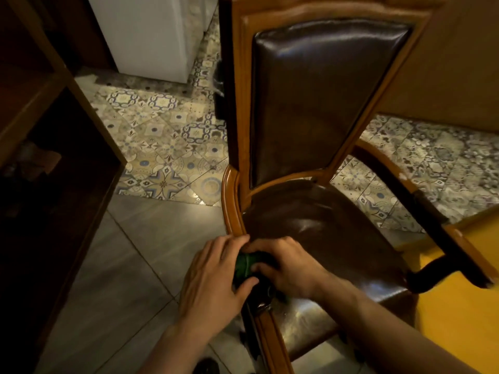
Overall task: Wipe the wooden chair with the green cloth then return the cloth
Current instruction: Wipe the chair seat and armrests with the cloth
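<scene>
A wooden chair [243, 117] with a dark brown leather back and seat fills the middle of the view. Its left armrest curves down toward me. A bunched green cloth [246, 263] sits on that armrest, mostly covered by my hands. My left hand [213, 282] wraps the cloth from the left side, thumb underneath. From the right, my right hand [289, 265] presses on it with fingers curled over the top. Both hands touch each other around the cloth.
The chair's right armrest [432, 211] reaches toward a yellow surface [459, 319] at the lower right. A dark wooden shelf unit [54, 157] stands on the left. A white appliance [151, 36] sits at the back on patterned floor tiles [167, 147].
</scene>
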The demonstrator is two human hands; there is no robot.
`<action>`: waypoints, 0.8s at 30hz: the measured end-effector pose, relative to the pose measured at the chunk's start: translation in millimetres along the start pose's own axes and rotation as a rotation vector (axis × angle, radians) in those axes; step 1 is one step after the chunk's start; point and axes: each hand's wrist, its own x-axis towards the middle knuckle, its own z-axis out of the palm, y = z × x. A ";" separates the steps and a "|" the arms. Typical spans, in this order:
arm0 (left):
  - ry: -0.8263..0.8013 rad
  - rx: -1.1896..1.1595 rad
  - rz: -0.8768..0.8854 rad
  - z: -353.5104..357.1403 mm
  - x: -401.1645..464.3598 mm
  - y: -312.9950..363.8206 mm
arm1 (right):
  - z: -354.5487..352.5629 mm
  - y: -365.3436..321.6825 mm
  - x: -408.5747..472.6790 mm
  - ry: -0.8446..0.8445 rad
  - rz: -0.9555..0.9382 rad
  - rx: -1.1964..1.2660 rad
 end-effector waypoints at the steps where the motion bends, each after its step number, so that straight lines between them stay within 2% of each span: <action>1: -0.072 -0.008 0.014 -13.1 14.6 13.3 | -22.8 -5.5 -10.0 0.022 0.036 0.029; 2: -0.139 -0.031 0.063 -21.2 27.0 22.1 | -43.7 -11.3 -21.0 0.041 0.075 0.061; 5: -0.227 -0.079 0.055 -19.4 9.6 14.0 | -32.2 -21.4 -36.8 -0.021 0.090 0.121; 9: -0.253 -0.124 0.043 -19.9 0.8 23.5 | -28.8 -27.3 -55.0 -0.049 0.124 0.072; 15: -0.176 -0.085 0.315 -71.5 66.9 105.4 | -110.0 -35.9 -95.2 0.207 0.257 -0.001; 17: -0.169 -0.051 0.350 -79.3 84.5 128.2 | -128.5 -35.8 -104.1 0.302 0.257 -0.031; 24: -0.159 0.046 0.506 -54.8 144.5 209.4 | -165.6 13.2 -135.1 0.590 0.325 -0.098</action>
